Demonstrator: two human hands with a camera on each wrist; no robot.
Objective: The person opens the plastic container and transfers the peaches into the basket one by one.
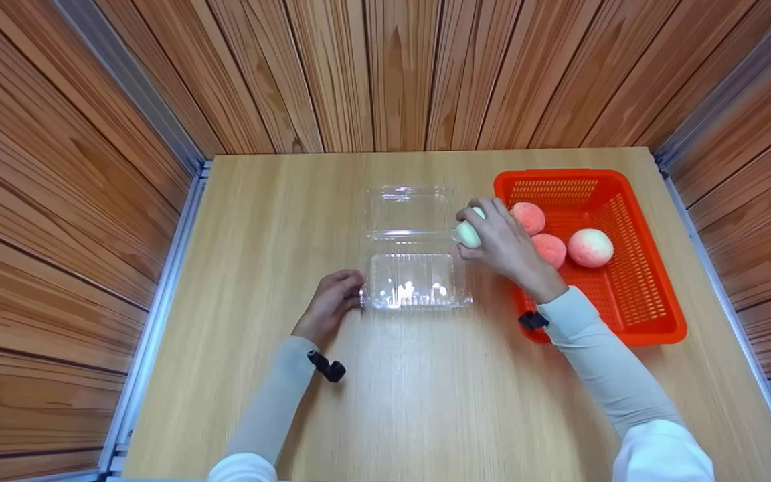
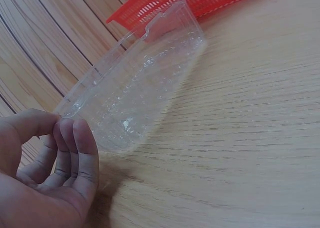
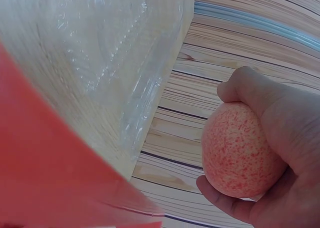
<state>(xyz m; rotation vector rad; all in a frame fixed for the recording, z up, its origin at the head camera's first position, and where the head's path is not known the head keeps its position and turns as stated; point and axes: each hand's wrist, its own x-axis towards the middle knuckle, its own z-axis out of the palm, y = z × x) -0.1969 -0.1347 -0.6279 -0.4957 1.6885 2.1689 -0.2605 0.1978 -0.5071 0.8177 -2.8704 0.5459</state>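
My right hand [image 1: 502, 241] grips a peach [image 3: 242, 153], above the table between the plastic container and the red basket. Its side facing the head camera looks pale green; the right wrist view shows red speckles. A clear plastic clamshell container [image 1: 415, 281] lies unfolded on the table, its lid [image 1: 411, 211] on the far side. At the container's near left edge, my left hand [image 1: 332, 301] pinches the rim between thumb and fingertips [image 2: 85, 133].
An orange-red perforated basket [image 1: 653, 288] stands at the right with three peaches inside, one of them a paler peach [image 1: 590, 248]. Wood-panelled walls [image 1: 399, 73] enclose the table [image 1: 412, 395] at the back and both sides.
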